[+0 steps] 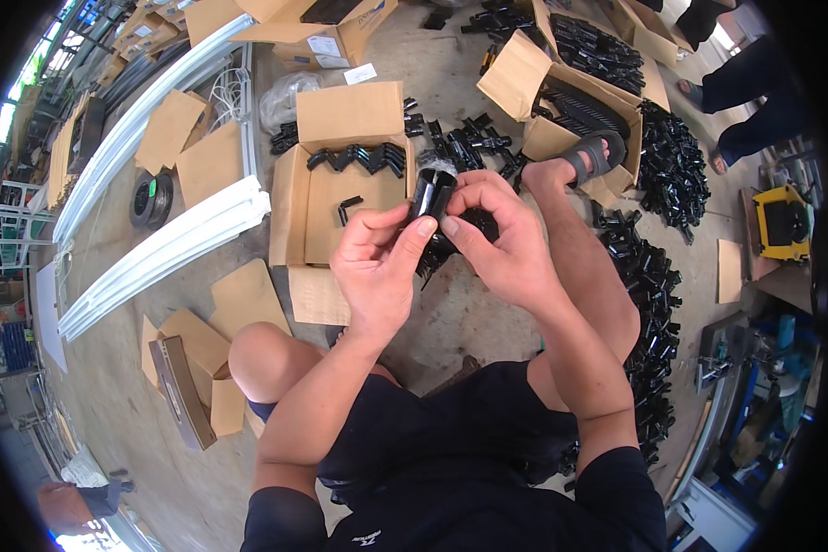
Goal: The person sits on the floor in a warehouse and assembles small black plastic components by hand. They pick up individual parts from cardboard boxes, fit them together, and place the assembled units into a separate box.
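In front of me, both hands hold one glossy black channel-shaped piece (pixel 430 195) upright between them. My left hand (pixel 377 262) is closed, pinching its left side and lower end with thumb and fingers. The right side is gripped by my right hand (pixel 504 235), its thumb near the lower end and its fingers curled behind. Just beyond my left hand stands an open cardboard box (pixel 288 207). Along its far wall lies a row of black angled pieces (pixel 354 158), and one small black piece (pixel 348 208) rests apart from them. Further black pieces below my hands are partly hidden.
A long heap of black pieces (pixel 649 313) runs along my right leg. Beyond my right foot is another open box (pixel 547 138) with black parts. White long profiles (pixel 170 253) and folded cardboard (pixel 198 368) lie at left. A person's legs (pixel 750 101) show at far right.
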Action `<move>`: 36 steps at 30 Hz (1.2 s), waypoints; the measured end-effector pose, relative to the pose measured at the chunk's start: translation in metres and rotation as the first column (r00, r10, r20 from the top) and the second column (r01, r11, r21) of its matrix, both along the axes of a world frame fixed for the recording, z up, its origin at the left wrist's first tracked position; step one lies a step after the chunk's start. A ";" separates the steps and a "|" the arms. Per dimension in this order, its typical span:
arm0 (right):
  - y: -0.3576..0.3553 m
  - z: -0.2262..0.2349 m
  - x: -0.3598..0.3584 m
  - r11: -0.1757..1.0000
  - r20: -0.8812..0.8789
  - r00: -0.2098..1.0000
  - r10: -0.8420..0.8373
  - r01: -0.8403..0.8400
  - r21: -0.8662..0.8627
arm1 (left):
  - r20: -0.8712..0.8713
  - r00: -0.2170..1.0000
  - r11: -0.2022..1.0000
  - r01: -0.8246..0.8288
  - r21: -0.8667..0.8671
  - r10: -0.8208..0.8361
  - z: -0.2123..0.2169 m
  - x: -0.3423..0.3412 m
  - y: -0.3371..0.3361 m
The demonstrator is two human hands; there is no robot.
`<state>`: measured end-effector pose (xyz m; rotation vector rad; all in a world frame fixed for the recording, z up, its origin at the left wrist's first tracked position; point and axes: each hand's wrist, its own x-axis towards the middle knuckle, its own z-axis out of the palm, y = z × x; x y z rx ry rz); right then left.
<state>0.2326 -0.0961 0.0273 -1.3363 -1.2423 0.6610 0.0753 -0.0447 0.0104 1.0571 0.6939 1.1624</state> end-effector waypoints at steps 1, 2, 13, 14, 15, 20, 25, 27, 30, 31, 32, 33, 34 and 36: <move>0.002 -0.002 -0.002 0.999 -0.033 0.999 0.012 -0.013 -0.037 | -0.002 1.000 1.000 -0.003 -0.011 0.003 -0.001 -0.001 0.001; 0.003 -0.002 -0.002 0.997 -0.063 0.998 0.021 -0.025 -0.070 | -0.001 1.000 1.000 -0.005 -0.019 0.004 -0.001 -0.002 0.004; -0.001 -0.010 -0.001 0.972 -0.214 0.957 0.198 -0.220 -0.085 | 0.161 0.981 0.949 -0.053 -0.310 0.107 0.001 0.001 0.023; -0.001 -0.012 -0.003 0.976 -0.216 0.963 0.163 -0.189 -0.105 | 0.134 0.987 0.942 -0.039 -0.332 0.088 -0.001 -0.001 0.024; -0.001 -0.014 -0.005 0.979 -0.217 0.968 0.128 -0.158 -0.125 | 0.107 0.992 0.935 -0.025 -0.355 0.067 -0.004 -0.003 0.025; 0.003 -0.017 -0.004 0.976 -0.389 0.921 0.011 -0.095 -0.196 | 0.146 0.987 0.891 0.132 -0.435 -0.074 -0.002 -0.010 0.032; 0.010 -0.023 0.018 0.983 -0.649 0.760 -0.035 -0.091 -0.159 | 0.246 0.925 0.851 0.366 -0.377 -0.289 0.017 -0.017 0.038; 0.009 -0.021 0.022 0.981 -0.737 0.674 -0.039 -0.113 -0.155 | 0.269 0.890 0.846 0.441 -0.299 -0.369 0.017 -0.023 0.041; 0.007 -0.015 0.029 0.983 -0.834 0.551 -0.001 -0.151 -0.101 | -0.010 0.899 0.899 0.438 -0.024 -0.438 0.013 -0.026 0.042; 0.007 -0.013 0.030 0.983 -0.842 0.539 0.002 -0.157 -0.098 | -0.155 0.897 0.897 0.430 0.098 -0.413 0.012 -0.026 0.042; 0.004 -0.012 0.031 0.982 -0.851 0.525 0.000 -0.159 -0.098 | -0.268 0.891 0.878 0.427 0.216 -0.367 0.015 -0.025 0.041; 0.002 -0.010 0.031 0.982 -0.860 0.511 -0.002 -0.161 -0.098 | -0.372 0.878 0.841 0.429 0.329 -0.303 0.020 -0.022 0.039; 0.001 -0.007 0.032 0.976 -0.850 0.527 -0.013 -0.178 -0.126 | -0.462 0.858 0.787 0.438 0.435 -0.223 0.026 -0.019 0.037; -0.003 -0.003 0.030 0.958 -0.832 0.553 -0.033 -0.220 -0.184 | -0.526 0.845 0.709 0.428 0.561 -0.095 0.029 -0.019 0.037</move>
